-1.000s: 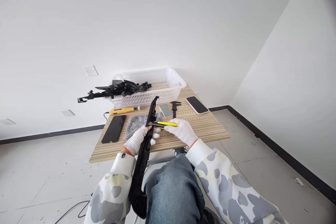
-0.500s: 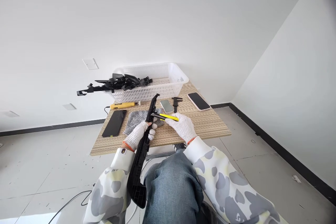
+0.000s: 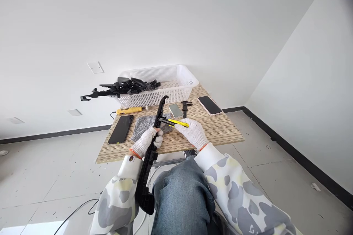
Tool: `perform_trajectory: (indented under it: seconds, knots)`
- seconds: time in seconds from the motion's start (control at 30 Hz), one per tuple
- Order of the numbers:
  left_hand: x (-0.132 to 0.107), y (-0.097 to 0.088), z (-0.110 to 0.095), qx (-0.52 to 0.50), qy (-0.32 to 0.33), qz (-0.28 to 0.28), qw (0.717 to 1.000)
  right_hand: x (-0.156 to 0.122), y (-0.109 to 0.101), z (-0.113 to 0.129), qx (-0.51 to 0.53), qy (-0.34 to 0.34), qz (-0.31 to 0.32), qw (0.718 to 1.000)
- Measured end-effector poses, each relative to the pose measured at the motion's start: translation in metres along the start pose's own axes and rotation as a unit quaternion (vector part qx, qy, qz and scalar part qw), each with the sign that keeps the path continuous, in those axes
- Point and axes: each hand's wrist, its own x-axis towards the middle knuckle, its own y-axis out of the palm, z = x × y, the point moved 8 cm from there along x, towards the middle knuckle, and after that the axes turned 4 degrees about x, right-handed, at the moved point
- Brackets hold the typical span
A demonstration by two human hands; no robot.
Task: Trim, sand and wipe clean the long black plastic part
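Observation:
A long black plastic trim piece (image 3: 149, 159) slants from my lap up over the table's front edge. Wrapped round its middle is my left hand (image 3: 147, 141), in a white knit glove with an orange cuff. My right hand (image 3: 193, 132), gloved the same way, grips a yellow and black utility knife (image 3: 178, 123). The knife's blade end points left and meets the edge of the trim piece above my left hand; whether it cuts in, I cannot tell. Beneath the trim piece lies a grey cloth (image 3: 142, 126).
A white plastic basket (image 3: 179, 93) at the back holds black plastic parts (image 3: 129, 86) that jut out leftward. On the wooden table (image 3: 220, 132) lie a yellow corded tool (image 3: 129, 110), a black phone (image 3: 120, 129), a pink-edged phone (image 3: 209, 105), a grey-green rectangular object (image 3: 175, 111) and a black caliper (image 3: 185, 109).
The trim piece has tilted slightly in my left hand. The knife stays against nearly the same spot. The whole view has shifted a little.

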Motion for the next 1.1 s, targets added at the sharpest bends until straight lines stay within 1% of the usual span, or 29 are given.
perform_trajectory:
  seconds: [0.1,0.2,0.3,0.47,0.6,0.73,0.87,1.1]
  knots:
    - [0.002,-0.002,0.003,-0.001,-0.021,0.006,1.0,-0.001,0.002,0.002,0.004,-0.015,0.011,1.0]
    - [0.004,-0.002,0.005,-0.004,-0.032,0.01,0.999,-0.001,0.002,0.001,-0.005,-0.012,0.011,1.0]
    - [0.003,-0.002,0.006,-0.012,-0.029,0.015,0.999,-0.001,0.001,-0.002,0.011,0.0,0.004,1.0]
    - [0.003,-0.002,0.008,-0.028,-0.037,0.023,0.999,0.0,0.007,-0.007,0.065,-0.012,0.03,0.997]
    - [0.001,0.0,0.005,-0.049,-0.033,0.028,0.998,0.0,0.004,-0.011,0.054,0.002,0.005,0.999]
    - [-0.001,0.002,0.003,-0.064,-0.034,0.036,0.997,-0.001,0.003,-0.01,0.058,-0.008,-0.002,0.998]
    - [-0.001,0.001,0.002,-0.074,-0.029,0.038,0.996,-0.001,0.004,-0.011,0.087,-0.004,0.01,0.996]
    - [-0.001,0.0,0.006,-0.075,-0.042,0.048,0.995,0.001,0.007,-0.014,0.077,-0.009,0.018,0.997]
